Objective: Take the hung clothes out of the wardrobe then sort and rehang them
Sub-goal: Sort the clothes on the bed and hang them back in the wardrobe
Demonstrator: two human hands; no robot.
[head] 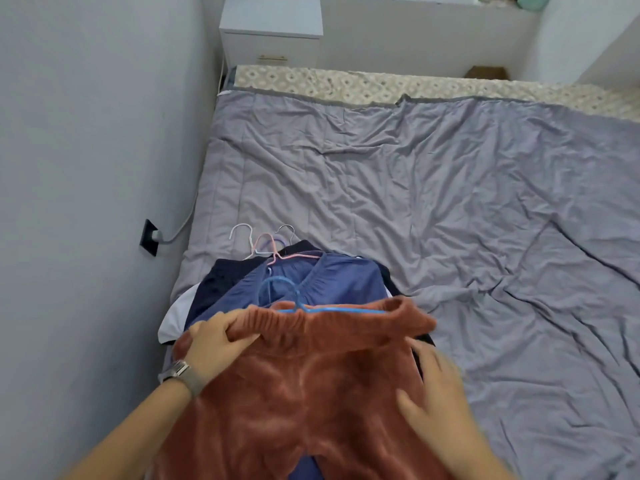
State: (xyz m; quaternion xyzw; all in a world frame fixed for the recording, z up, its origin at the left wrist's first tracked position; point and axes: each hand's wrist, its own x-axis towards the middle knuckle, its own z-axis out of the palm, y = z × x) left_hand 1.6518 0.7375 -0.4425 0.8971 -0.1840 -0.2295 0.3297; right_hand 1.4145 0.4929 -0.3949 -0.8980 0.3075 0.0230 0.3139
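- Across the right and centre of the frame, the grey quilt covers the bed and gives free sorting space.
- At lower centre, a pile of clothes lies on it, out of the wardrobe though none looks rehung; the rust fleece trousers lie on top on a blue hanger.
- Above them, blue trousers and dark garments keep their hangers.
- The left hand grips the rust waistband; the right hand, blurred, rests flat with fingers apart.
- At upper left, a white cabinet; lower, a wall socket.
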